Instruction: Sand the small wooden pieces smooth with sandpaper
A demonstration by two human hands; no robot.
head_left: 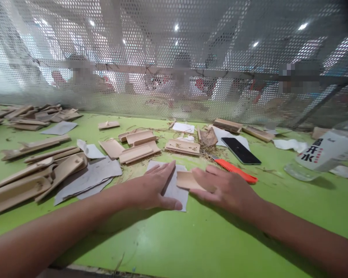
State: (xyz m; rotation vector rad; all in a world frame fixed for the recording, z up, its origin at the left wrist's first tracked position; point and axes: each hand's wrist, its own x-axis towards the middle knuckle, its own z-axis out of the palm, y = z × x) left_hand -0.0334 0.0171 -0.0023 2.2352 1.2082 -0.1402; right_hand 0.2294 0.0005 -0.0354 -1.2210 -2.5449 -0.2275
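Pinching likely light, stiff wooden piece (185,180) by right end with closed right fingers (202,177); pressing paper (179,196) with spread left fingers (169,169).

We're getting moderate, fairly even light on the green table (197,247), with a faint sheen showing on its surface. Small ceiling lights (176,27) are glaring as white spots through the perforated screen (150,46); pale haze is washing out its left end. Soft shadows are falling on the near side of the left forearm (84,216) and right forearm (292,227), so we're reading light from ahead and above. Behind the screen everything is blurring, and pixelated blocks (79,72) are covering patches. Wide-angle distortion is stretching the bottle (321,150) aslant; the top right corner is sitting near-black.
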